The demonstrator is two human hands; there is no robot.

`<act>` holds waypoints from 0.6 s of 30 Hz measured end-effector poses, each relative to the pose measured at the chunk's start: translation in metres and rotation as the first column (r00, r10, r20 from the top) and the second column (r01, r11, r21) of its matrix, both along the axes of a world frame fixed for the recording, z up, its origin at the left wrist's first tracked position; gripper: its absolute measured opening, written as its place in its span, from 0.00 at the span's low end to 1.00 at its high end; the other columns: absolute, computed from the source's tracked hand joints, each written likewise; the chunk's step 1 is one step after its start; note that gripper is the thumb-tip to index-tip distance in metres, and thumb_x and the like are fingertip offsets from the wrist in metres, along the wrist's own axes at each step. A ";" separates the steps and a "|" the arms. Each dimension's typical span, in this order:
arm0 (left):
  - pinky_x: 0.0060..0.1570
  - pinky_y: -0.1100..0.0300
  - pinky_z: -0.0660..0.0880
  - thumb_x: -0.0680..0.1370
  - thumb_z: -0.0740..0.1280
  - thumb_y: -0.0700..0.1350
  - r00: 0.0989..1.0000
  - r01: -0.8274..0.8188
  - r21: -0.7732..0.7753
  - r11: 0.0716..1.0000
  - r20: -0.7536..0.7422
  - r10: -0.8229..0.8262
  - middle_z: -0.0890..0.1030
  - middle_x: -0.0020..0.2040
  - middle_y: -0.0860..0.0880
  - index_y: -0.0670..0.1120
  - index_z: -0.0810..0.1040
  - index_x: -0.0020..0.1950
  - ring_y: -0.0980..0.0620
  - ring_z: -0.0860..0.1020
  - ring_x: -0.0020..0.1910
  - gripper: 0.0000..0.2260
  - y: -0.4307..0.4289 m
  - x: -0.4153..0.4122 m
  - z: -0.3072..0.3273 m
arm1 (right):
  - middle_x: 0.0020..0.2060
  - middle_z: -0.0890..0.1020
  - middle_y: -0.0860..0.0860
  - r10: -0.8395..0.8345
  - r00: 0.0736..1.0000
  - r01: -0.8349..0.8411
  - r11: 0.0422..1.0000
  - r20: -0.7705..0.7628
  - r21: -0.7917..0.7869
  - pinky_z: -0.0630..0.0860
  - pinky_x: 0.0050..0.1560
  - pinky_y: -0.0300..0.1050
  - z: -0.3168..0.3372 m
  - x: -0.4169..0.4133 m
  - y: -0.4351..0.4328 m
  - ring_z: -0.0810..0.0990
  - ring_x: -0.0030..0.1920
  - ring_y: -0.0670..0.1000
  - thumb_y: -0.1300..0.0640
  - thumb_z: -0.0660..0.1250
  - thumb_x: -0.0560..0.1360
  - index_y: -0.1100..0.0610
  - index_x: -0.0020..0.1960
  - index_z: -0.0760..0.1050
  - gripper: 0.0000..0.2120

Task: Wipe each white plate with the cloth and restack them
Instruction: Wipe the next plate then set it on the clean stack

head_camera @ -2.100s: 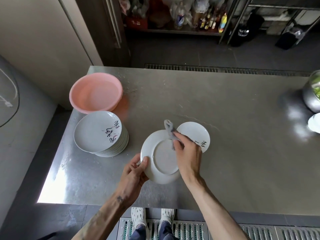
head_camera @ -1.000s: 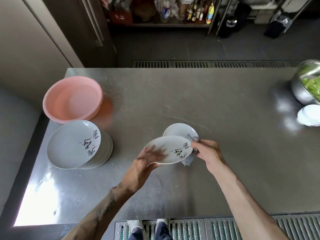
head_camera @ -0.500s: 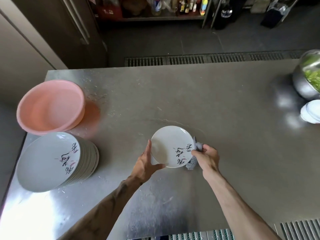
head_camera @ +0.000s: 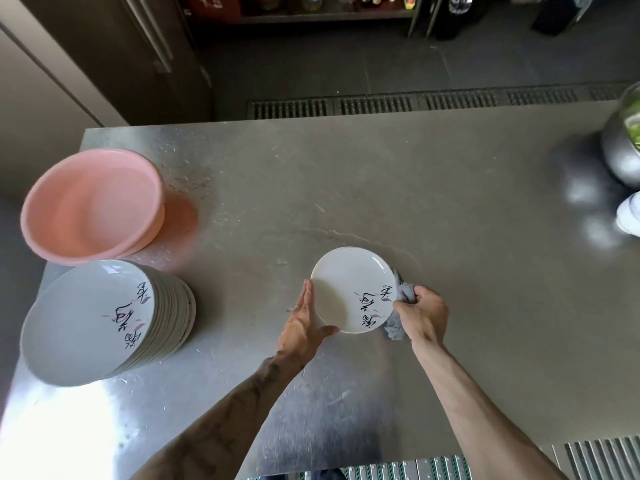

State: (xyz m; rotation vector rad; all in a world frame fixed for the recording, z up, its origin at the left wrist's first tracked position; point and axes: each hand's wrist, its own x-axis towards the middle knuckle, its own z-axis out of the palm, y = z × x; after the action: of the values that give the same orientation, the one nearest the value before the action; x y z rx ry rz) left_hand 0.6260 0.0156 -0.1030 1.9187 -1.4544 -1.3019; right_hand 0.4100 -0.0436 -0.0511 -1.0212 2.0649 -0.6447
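Rigid, likely slick and breakable, the plate is best steadied at its rim, where the left hand presses flat-fingered; the right hand bunches the soft cloth.

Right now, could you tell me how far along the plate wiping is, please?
Early, it seems. Done: apparently little; only one plate shows mid-table. In hand: the left hand steadies its rim with straight fingers while the right hand grips the cloth beside it. Left: the tall stack by the pink basin probably awaits wiping.
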 end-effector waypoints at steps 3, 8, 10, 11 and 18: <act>0.77 0.60 0.49 0.77 0.76 0.46 0.999 0.002 -0.011 1.000 0.040 -0.001 0.47 0.84 0.50 0.49 0.41 0.84 0.48 0.51 0.83 0.50 0.002 -0.003 -0.006 | 0.24 0.70 0.47 -0.022 0.999 0.019 0.996 -0.029 -0.083 0.64 0.23 0.33 0.007 0.000 0.007 0.67 0.23 0.46 0.66 0.69 0.66 0.58 0.32 0.67 0.12; 0.78 0.49 0.61 0.78 0.73 0.43 0.999 -0.042 -0.034 0.999 0.009 0.043 0.59 0.82 0.45 0.44 0.52 0.83 0.45 0.60 0.80 0.41 0.015 -0.001 0.012 | 0.29 0.75 0.47 -0.009 0.987 0.013 1.000 0.163 -0.027 0.67 0.32 0.38 0.018 0.023 0.025 0.69 0.31 0.47 0.63 0.72 0.68 0.62 0.40 0.76 0.05; 0.75 0.52 0.64 0.80 0.72 0.43 0.996 -0.076 -0.058 0.995 0.042 0.078 0.66 0.78 0.43 0.41 0.59 0.81 0.44 0.66 0.76 0.34 0.029 0.009 0.030 | 0.30 0.74 0.45 -0.033 0.952 0.025 0.999 0.304 0.029 0.67 0.38 0.42 0.022 0.044 0.032 0.70 0.35 0.47 0.63 0.74 0.69 0.62 0.41 0.78 0.05; 0.74 0.56 0.65 0.80 0.71 0.43 0.994 -0.090 -0.084 0.992 0.055 0.095 0.69 0.76 0.43 0.41 0.63 0.80 0.44 0.69 0.74 0.30 0.039 0.017 0.042 | 0.31 0.74 0.45 -0.046 0.926 0.026 0.998 0.376 0.058 0.68 0.41 0.43 0.025 0.056 0.036 0.70 0.36 0.48 0.63 0.74 0.69 0.61 0.41 0.78 0.05; 0.42 0.57 0.76 0.79 0.70 0.35 0.903 -0.308 -0.489 0.816 0.118 0.412 0.80 0.49 0.52 0.45 0.80 0.59 0.55 0.78 0.42 0.10 0.103 0.116 0.129 | 0.41 0.77 0.52 -0.062 0.746 -0.062 0.985 0.662 0.162 0.71 0.50 0.48 0.051 0.151 0.050 0.75 0.45 0.50 0.65 0.73 0.73 0.65 0.48 0.79 0.06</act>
State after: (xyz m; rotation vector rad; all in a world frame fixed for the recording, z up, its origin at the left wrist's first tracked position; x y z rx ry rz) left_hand 0.7424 0.1188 0.0260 1.9184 -1.2596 -0.5207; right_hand 0.5609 0.0069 -0.0001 -0.5617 1.4452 -0.6893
